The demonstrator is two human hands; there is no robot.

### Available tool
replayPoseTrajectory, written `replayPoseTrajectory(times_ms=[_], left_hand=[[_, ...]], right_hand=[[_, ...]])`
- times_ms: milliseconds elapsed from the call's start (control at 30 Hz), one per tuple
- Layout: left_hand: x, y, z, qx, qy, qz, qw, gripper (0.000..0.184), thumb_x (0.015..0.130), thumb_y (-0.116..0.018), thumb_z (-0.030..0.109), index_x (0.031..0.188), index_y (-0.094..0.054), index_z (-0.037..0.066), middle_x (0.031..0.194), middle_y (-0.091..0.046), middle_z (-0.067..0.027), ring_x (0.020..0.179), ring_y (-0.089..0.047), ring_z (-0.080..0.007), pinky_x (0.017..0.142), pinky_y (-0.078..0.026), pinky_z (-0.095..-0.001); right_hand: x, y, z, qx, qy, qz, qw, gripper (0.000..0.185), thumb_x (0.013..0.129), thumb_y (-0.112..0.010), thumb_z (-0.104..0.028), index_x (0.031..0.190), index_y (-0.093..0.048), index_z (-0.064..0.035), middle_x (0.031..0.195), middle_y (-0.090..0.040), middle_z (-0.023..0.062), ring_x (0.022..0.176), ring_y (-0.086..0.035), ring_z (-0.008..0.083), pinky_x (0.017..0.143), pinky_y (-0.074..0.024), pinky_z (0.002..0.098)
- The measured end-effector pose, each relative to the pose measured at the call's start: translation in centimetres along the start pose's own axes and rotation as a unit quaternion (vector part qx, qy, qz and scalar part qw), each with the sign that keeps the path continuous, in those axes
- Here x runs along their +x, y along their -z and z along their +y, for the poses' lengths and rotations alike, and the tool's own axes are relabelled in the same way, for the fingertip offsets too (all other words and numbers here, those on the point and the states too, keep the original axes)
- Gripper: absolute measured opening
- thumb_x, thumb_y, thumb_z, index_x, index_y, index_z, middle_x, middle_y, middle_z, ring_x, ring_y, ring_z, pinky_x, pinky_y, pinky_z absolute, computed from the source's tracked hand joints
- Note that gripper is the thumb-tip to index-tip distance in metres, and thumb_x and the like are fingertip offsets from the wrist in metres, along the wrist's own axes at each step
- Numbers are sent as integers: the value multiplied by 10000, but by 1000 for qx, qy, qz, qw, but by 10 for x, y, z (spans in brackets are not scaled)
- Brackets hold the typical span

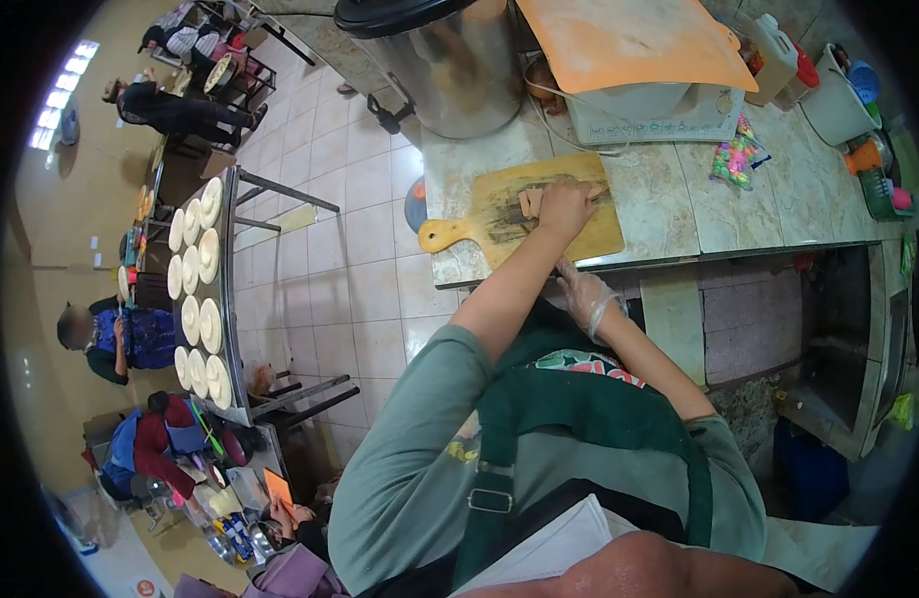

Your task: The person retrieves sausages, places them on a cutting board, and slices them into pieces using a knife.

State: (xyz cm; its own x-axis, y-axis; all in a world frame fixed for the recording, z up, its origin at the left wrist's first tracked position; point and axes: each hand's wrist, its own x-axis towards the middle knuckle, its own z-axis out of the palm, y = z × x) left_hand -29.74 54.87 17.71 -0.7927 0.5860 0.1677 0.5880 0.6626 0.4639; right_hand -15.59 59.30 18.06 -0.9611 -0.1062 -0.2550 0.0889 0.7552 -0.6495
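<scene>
A worn wooden cutting board (494, 187) with a round handle lies on the tiled counter near its front edge. Small light-brown pieces (529, 203) are on its dark-stained middle. My left hand (567, 206) is bare and presses down over the brown pieces, its fingers bent and close together; its palm hides part of them. At the front edge of the board my right hand (587, 301), in a clear plastic glove, is closed. What it grips is too hidden to make out.
Behind the board stand a large clear container (459, 85) with a black lid and a white box (659, 115) under an orange sheet. A colourful packet (737, 157) lies to the right. At left, a rack (242, 299) holds several pale dough rounds (209, 256); people work beyond.
</scene>
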Motion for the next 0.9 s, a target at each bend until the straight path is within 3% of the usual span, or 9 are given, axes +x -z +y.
replayPoseTrajectory(times_ms=[200,267,333,400,467,567,600,667,900], left_hand=[[-37,51,-35,-196,115,224,948,155,635,-583,56,785,-586,17,753,-548,-149,693,-547,-280,631,-439,-341],[-55,51,-62,-164,139,223,951,185,639,-592,57,818,-579,12,765,-545,-144,681,-553,-258,622,-441,-327],[-68,46,-73,-130,164,223,952,216,642,-601,58,850,-572,6,776,-541,-138,670,-558,-236,614,-443,-312],[-80,42,-71,-133,174,162,962,244,650,-600,42,888,-561,8,826,-535,-136,671,-563,-221,611,-449,-295],[-86,35,-65,-151,151,172,962,224,658,-601,55,875,-568,8,833,-536,-135,672,-564,-225,611,-452,-296],[-86,32,-54,-165,134,203,956,193,671,-606,82,847,-583,5,843,-541,-135,667,-566,-231,613,-456,-295],[-85,33,-52,-158,142,223,951,182,676,-611,96,831,-591,3,848,-544,-135,661,-566,-232,616,-458,-294],[-81,32,-54,-183,185,213,942,178,677,-614,106,817,-597,-2,837,-554,-138,664,-571,-232,619,-460,-293],[-77,26,-55,-218,262,234,911,123,664,-605,58,751,-593,-28,742,-557,-141,621,-577,-226,567,-461,-286]], right_hand=[[27,-1,-4,42,49,31,997,462,835,-361,-137,1276,-227,-163,799,-540,274,736,-530,407,648,-409,457],[32,-1,5,58,90,73,992,470,832,-358,-126,1280,-220,-162,812,-538,276,731,-527,410,646,-405,458],[35,3,10,52,25,50,997,491,822,-358,-107,1287,-210,-165,840,-533,276,722,-523,416,643,-399,462],[34,9,4,72,63,76,993,505,816,-361,-105,1290,-204,-178,853,-531,273,721,-521,419,645,-395,467],[30,18,-6,73,-19,20,997,475,823,-353,-98,1280,-233,-145,1133,-430,226,905,-474,413,748,-409,404],[36,8,-5,73,2,40,997,475,821,-352,-97,1281,-231,-124,1184,-393,209,944,-460,403,780,-395,402],[38,4,-4,72,3,39,997,475,821,-352,-97,1281,-231,-124,1184,-393,209,944,-460,403,780,-395,402],[41,1,-4,82,68,94,990,516,823,-350,-108,1298,-161,-181,864,-522,285,752,-510,427,659,-387,471],[47,-3,-9,72,42,82,993,512,826,-347,-108,1297,-161,-184,879,-523,280,760,-510,425,665,-392,468]])
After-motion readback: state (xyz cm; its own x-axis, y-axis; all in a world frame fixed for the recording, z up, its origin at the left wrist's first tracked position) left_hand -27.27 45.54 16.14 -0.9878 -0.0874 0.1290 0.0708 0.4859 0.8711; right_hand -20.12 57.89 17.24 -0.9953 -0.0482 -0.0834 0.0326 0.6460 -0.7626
